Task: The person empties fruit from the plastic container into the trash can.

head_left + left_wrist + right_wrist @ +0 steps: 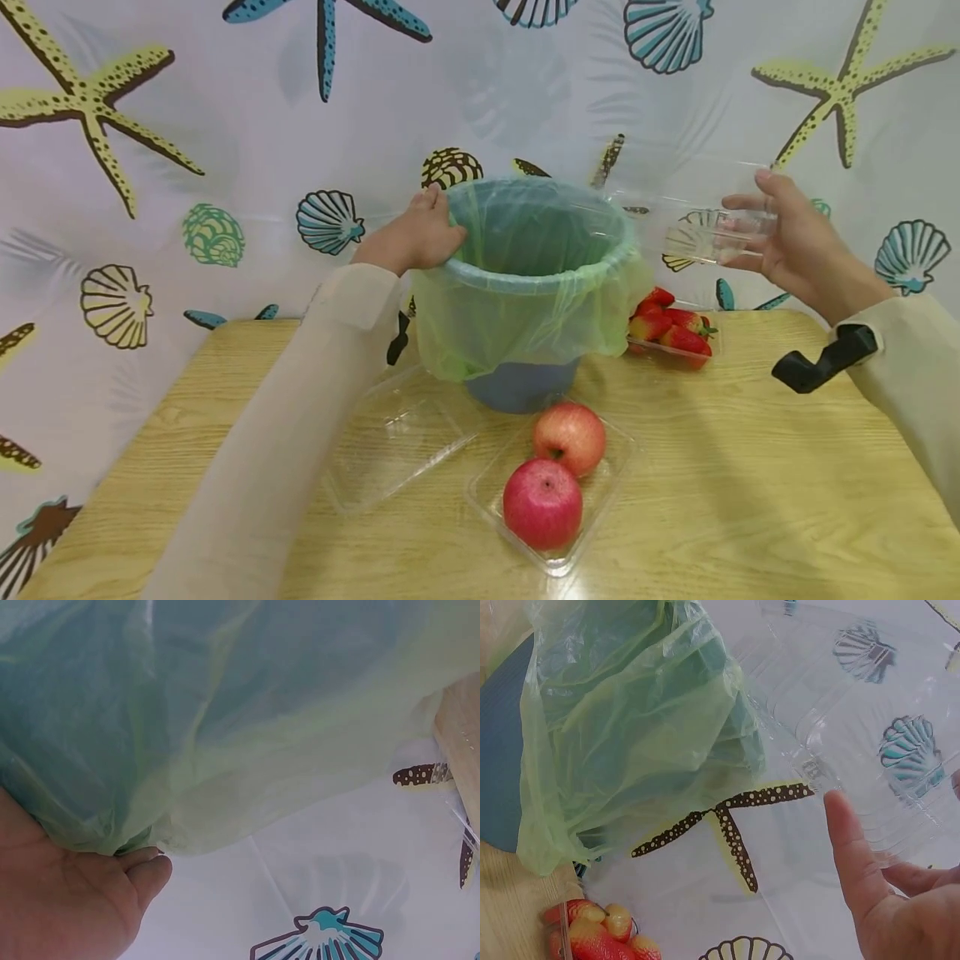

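Note:
A blue trash bin stands on the table, lined with a thin green plastic bag folded over its rim. My left hand grips the bin's rim on the left side, thumb toward the inside. In the left wrist view its fingertips curl at the bag's edge. Off to the right, raised above the table, my right hand holds a clear plastic container. That container shows ridged walls in the right wrist view, and its left end overlaps the bin's opening in the head view.
In front of the bin, a clear tray bears two red apples. An empty clear container lies left of it. Strawberries fill a clear box behind the bin's right side. A patterned curtain hangs behind the table.

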Demonstrator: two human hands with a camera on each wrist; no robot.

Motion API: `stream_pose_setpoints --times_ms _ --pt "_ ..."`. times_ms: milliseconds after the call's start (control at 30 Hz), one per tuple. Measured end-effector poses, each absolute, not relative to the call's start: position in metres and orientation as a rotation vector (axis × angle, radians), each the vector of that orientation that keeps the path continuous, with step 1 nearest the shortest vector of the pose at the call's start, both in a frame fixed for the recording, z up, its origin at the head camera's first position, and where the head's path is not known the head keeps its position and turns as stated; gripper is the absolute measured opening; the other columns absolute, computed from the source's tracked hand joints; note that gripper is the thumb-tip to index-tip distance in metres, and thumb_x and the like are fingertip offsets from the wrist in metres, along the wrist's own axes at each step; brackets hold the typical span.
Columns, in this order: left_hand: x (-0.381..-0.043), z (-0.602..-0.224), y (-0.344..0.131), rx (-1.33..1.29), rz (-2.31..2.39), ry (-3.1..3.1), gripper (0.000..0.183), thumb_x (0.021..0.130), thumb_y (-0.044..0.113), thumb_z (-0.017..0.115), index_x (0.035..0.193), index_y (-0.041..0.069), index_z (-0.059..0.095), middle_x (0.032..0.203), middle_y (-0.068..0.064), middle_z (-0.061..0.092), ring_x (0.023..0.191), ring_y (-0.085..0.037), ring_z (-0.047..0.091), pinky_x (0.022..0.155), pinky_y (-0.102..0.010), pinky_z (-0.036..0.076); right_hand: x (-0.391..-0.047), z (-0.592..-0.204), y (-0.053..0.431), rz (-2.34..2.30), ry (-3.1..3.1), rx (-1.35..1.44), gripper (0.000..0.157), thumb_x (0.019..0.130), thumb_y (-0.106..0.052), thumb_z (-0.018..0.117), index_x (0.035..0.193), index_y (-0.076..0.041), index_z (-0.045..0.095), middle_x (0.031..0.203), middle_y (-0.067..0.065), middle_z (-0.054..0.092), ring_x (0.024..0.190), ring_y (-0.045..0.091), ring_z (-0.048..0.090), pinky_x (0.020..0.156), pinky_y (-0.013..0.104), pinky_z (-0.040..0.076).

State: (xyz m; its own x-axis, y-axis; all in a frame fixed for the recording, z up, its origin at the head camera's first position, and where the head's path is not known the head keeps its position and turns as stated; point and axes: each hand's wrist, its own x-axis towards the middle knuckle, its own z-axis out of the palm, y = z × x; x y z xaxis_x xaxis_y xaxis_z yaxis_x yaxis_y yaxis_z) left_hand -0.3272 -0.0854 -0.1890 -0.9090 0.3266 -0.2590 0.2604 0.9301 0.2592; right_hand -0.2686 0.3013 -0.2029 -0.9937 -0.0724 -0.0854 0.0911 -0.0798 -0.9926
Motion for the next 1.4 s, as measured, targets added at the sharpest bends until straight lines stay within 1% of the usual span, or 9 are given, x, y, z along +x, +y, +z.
stream_pose_setpoints --times_ms 200,333,500,533,633,700,767,1067,1400 --pt "-0.327 -0.189 -0.086 0.424 0.337 2.789 0.066 0.104 0.033 0.020 0.149 0.002 -0.018 0.156 -0.011 -0.027 0.145 -0.028 -0.021 0.120 -0.046 -0.003 -0.261 -0.209 0.316 -2.220 2.001 0.069 0.054 0.095 -0.059 0.038 0.133 -0.021 0.038 0.160 0.009 0.003 0.123 0.025 0.041 0.078 0.026 0.056" --pt "-0.328 -0.190 -0.083 0.430 0.350 2.783 0.067 0.104 0.034 0.020 0.149 0.002 -0.018 0.156 -0.011 -0.027 0.145 -0.028 -0.022 0.120 -0.045 -0.004 -0.255 -0.214 0.328 -2.261 1.927 0.118 0.048 0.095 -0.060 0.039 0.124 -0.023 0.046 0.161 0.005 -0.003 0.141 0.028 0.023 0.079 0.026 0.056" --pt "-0.329 -0.191 -0.082 0.423 0.339 2.787 0.067 0.104 0.034 0.019 0.149 0.002 -0.018 0.156 -0.011 -0.026 0.145 -0.028 -0.022 0.120 -0.045 -0.004 -0.250 -0.219 0.344 -2.269 1.901 0.135 0.051 0.094 -0.061 0.039 0.129 -0.025 0.041 0.161 0.004 -0.010 0.149 0.029 0.003 0.079 0.025 0.055" --pt "-0.329 -0.191 -0.082 0.420 0.337 2.786 0.067 0.104 0.034 0.019 0.149 0.002 -0.019 0.156 -0.011 -0.027 0.145 -0.028 -0.022 0.120 -0.045 -0.004 -0.249 -0.221 0.347 -2.251 1.920 0.135 0.052 0.094 -0.062 0.037 0.130 -0.025 0.039 0.161 0.004 -0.011 0.148 0.027 0.006 0.080 0.025 0.054" --pt "-0.329 -0.191 -0.082 0.419 0.346 2.786 0.067 0.104 0.034 0.019 0.149 0.002 -0.018 0.156 -0.011 -0.026 0.145 -0.028 -0.022 0.120 -0.045 -0.004 -0.244 -0.229 0.354 -2.208 1.994 0.139 0.051 0.096 -0.060 0.035 0.130 -0.023 0.038 0.155 0.010 0.018 0.134 0.021 0.041 0.078 0.025 0.055" --pt "-0.329 -0.191 -0.082 0.422 0.349 2.784 0.066 0.104 0.034 0.019 0.149 0.002 -0.018 0.156 -0.011 -0.027 0.145 -0.028 -0.022 0.120 -0.045 -0.004 -0.239 -0.236 0.358 -2.198 2.033 0.127 0.049 0.097 -0.057 0.035 0.128 -0.019 0.039 0.137 0.007 0.041 0.111 0.015 0.058 0.075 0.027 0.056" --pt "-0.328 -0.191 -0.082 0.426 0.351 2.785 0.066 0.104 0.034 0.019 0.149 0.002 -0.018 0.156 -0.011 -0.026 0.145 -0.028 -0.021 0.120 -0.045 -0.004 -0.235 -0.244 0.361 -2.219 2.029 0.091 0.043 0.099 -0.052 0.036 0.127 -0.018 0.037 0.116 -0.001 0.047 0.092 0.011 0.064 0.071 0.029 0.057" --pt "-0.328 -0.193 -0.083 0.437 0.364 2.786 0.066 0.104 0.034 0.020 0.149 0.001 -0.017 0.156 -0.012 -0.026 0.145 -0.029 -0.021 0.120 -0.046 -0.003 -0.211 -0.283 0.369 -2.348 1.811 -0.050 0.031 0.103 -0.039 0.036 0.120 -0.016 0.047 0.101 0.000 0.062 0.085 0.018 0.067 0.066 0.031 0.058" --pt "-0.327 -0.189 -0.086 0.433 0.365 2.781 0.068 0.104 0.034 0.020 0.148 0.002 -0.020 0.156 -0.011 -0.028 0.145 -0.028 -0.023 0.120 -0.046 -0.004 -0.193 -0.339 0.371 -2.269 1.783 -0.226 0.039 0.106 -0.031 0.024 0.116 -0.022 0.061 0.096 0.001 0.067 0.089 0.013 0.068 0.073 0.031 0.058"
